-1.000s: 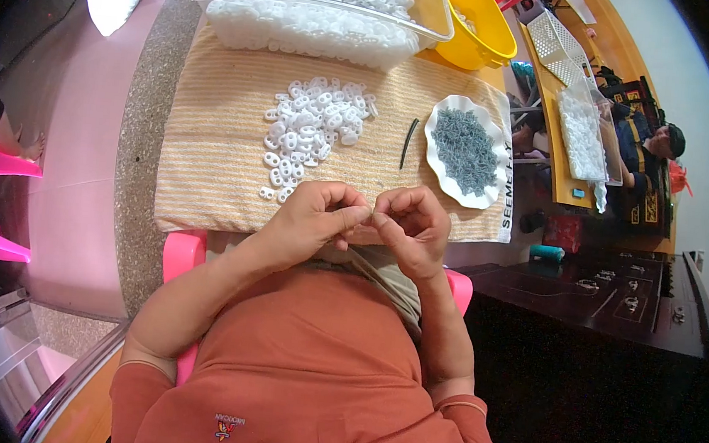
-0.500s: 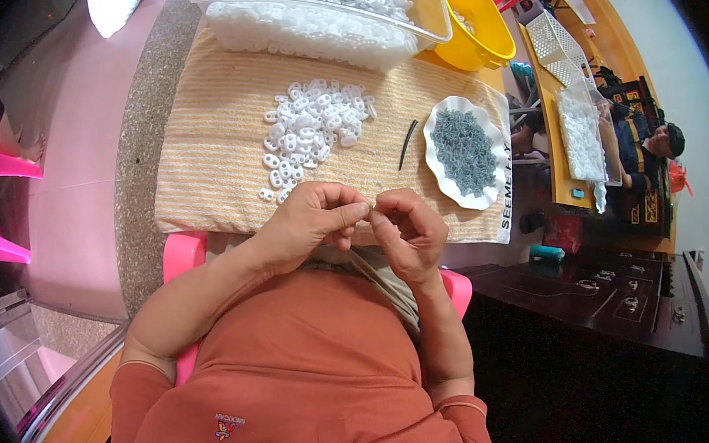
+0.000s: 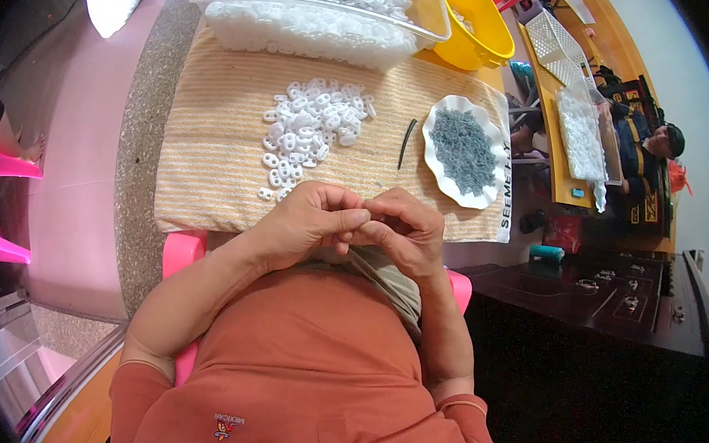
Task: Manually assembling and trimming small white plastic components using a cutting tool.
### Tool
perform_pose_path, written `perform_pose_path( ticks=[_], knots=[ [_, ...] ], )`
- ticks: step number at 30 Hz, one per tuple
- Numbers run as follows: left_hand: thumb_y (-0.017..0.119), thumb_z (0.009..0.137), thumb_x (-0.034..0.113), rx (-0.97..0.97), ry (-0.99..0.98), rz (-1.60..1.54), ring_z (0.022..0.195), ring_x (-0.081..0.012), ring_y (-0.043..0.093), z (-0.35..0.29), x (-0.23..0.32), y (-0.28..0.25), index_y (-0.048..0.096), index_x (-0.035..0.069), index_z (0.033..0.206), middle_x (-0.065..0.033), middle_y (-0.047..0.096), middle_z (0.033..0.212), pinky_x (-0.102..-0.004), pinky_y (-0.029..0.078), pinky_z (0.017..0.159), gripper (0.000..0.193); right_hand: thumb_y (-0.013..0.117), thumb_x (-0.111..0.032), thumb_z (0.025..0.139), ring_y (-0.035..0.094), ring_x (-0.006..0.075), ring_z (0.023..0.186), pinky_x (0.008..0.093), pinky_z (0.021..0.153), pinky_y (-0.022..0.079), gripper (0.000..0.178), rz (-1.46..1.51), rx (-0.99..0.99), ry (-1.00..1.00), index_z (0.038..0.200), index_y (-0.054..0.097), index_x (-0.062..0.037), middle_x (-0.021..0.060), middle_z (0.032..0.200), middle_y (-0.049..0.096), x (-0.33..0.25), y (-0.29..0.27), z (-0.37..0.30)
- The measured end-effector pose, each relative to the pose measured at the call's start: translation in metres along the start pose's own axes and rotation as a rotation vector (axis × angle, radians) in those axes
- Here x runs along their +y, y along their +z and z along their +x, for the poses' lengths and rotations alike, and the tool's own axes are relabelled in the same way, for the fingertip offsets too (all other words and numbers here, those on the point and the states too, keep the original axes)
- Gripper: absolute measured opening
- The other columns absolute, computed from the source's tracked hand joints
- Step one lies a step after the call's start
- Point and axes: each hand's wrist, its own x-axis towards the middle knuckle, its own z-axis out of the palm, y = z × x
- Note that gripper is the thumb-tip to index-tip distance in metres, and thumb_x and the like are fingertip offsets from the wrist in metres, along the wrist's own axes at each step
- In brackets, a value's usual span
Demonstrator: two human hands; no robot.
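Note:
Close to my body, at the near edge of the striped towel (image 3: pixel 211 143), my left hand (image 3: pixel 315 223) and my right hand (image 3: pixel 404 229) meet fingertip to fingertip. Both are closed in a pinch; whatever lies between the fingers is too small and hidden to make out. Just beyond my left hand spreads a pile of small white plastic pieces (image 3: pixel 308 122), each with two holes. Beyond my right hand stands a white scalloped dish (image 3: pixel 435 174) full of small grey pieces (image 3: pixel 462 151). A thin black curved stick (image 3: pixel 406 145) lies between pile and dish.
A clear plastic bin (image 3: pixel 319 31) of white pieces stands at the far edge, beside a yellow basin (image 3: pixel 477 44). Pink stools (image 3: pixel 5 215) are at the left. On the right are a dark cabinet (image 3: pixel 582 289), another table (image 3: pixel 573 193) with a tray, and a person (image 3: pixel 644 144).
My right hand has shifted slightly left, and its fingers have come closer over my left fingertips. The pile and the dish have not visibly changed.

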Motion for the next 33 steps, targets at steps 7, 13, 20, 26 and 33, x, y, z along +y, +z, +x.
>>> perform_pose_path(
  ticks=[7,13,20,26,33],
  knots=[
    [0.065,0.089,0.019,-0.018,-0.123,-0.124,0.067,-0.0052,0.055,-0.001,-0.001,-0.001,0.064,0.003,0.093,0.0009,0.059,0.078,-0.0197,0.051,0.060,0.017,0.069,0.002,0.080,0.058,0.0129,0.077,0.0230,0.066,0.046,0.016,0.035,-0.047,0.025,0.095,0.066,0.0042,0.0099,0.088,0.062,0.001,-0.003,-0.002],
    [0.064,0.090,0.019,-0.022,-0.145,-0.183,0.066,-0.0069,0.057,0.000,-0.003,-0.002,0.063,0.003,0.093,-0.0008,0.061,0.079,-0.0216,0.052,0.059,0.016,0.069,0.000,0.080,0.061,0.0141,0.076,0.0255,0.066,0.049,0.011,0.025,-0.023,0.072,0.089,0.063,0.0025,0.0081,0.084,0.061,-0.001,-0.002,-0.003],
    [0.063,0.091,0.020,0.003,-0.115,-0.222,0.066,-0.0062,0.056,-0.001,-0.003,0.000,0.063,0.003,0.093,0.0003,0.060,0.077,-0.0212,0.051,0.059,0.017,0.064,0.002,0.084,0.057,0.0135,0.076,0.0230,0.067,0.045,0.006,-0.124,0.030,-0.104,0.090,0.063,0.0045,0.0094,0.086,0.060,0.007,0.003,-0.002],
    [0.063,0.091,0.018,0.039,-0.097,-0.236,0.066,-0.0069,0.056,-0.002,-0.002,0.003,0.063,0.004,0.093,0.0009,0.059,0.076,-0.0215,0.050,0.058,0.014,0.060,0.002,0.088,0.057,0.0128,0.074,0.0236,0.067,0.047,0.004,-0.002,0.113,-0.023,0.091,0.061,0.0039,0.0086,0.087,0.059,0.010,0.008,-0.003],
    [0.066,0.088,0.016,0.183,0.037,-0.157,0.062,-0.0075,0.058,-0.001,0.000,0.001,0.063,0.005,0.092,0.0009,0.059,0.075,-0.0209,0.050,0.055,0.012,0.056,0.000,0.091,0.056,0.0108,0.069,0.0237,0.066,0.050,0.004,-0.199,0.224,0.020,0.092,0.056,0.0038,0.0069,0.084,0.053,-0.002,-0.013,0.005]
  ],
)
